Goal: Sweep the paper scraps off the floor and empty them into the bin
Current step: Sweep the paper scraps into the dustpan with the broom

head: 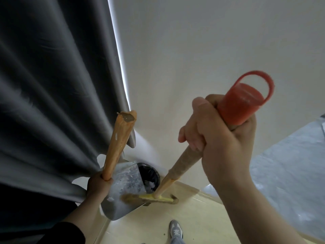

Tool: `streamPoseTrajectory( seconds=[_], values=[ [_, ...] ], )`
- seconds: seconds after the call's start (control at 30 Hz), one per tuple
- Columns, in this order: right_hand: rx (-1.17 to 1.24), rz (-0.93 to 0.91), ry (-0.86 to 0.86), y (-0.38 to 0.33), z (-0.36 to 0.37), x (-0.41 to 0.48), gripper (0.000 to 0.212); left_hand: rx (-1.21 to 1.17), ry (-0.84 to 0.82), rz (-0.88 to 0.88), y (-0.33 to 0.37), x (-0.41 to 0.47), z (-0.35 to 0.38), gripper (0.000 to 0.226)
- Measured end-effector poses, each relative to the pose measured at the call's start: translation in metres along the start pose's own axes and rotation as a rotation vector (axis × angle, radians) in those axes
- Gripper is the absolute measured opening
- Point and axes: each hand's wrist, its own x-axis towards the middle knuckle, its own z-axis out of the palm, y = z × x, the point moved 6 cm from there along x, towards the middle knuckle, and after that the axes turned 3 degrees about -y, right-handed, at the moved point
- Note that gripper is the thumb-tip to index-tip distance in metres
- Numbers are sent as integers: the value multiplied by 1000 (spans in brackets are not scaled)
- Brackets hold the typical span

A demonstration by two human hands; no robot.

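My left hand (pixel 97 186) grips the orange wooden handle (pixel 117 143) of a metal dustpan (pixel 123 184), which is lifted and tilted with its mouth over a small black-lined bin (pixel 151 173) in the corner. White paper scraps (pixel 149 184) lie inside the bin. My right hand (pixel 216 138) grips the broom handle (pixel 184 161) just below its red cap with a loop (pixel 246 103). The broom head (pixel 153 198), yellow with brown bristles, lies against the dustpan's lower edge.
A dark grey curtain (pixel 52 103) hangs on the left, touching my left hand. White walls (pixel 193 50) meet in the corner behind the bin. A pale covered surface (pixel 290 173) stands at right. My grey shoe (pixel 175 229) is on the cream tiled floor (pixel 193 217).
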Motion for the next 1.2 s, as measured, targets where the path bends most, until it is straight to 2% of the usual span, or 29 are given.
streamPoseTrajectory(
  seconds=[0.23, 0.37, 0.47, 0.63, 0.8, 1.03, 1.2],
  values=[
    [114, 39, -12, 7, 25, 1, 39, -5, -21, 46, 6, -9, -4, 16],
    [35, 60, 66, 24, 33, -2, 37, 3, -22, 92, 8, -19, -11, 14],
    [-17, 51, 136, 32, 27, -4, 37, -14, -48, 53, -5, -15, -14, 17],
    [-87, -36, 285, 22, 0, -1, 38, -22, -69, 11, -21, -9, -18, 18],
    [-180, -93, 341, 19, -15, -2, 38, 14, -49, 15, -18, -7, -20, 9],
    [-191, -23, 260, 20, -26, -5, 38, -1, -40, -70, -37, 1, -19, 12],
    [-84, 19, 149, 11, -25, 7, 40, -53, -35, -94, -38, 2, -14, 17]
  ],
)
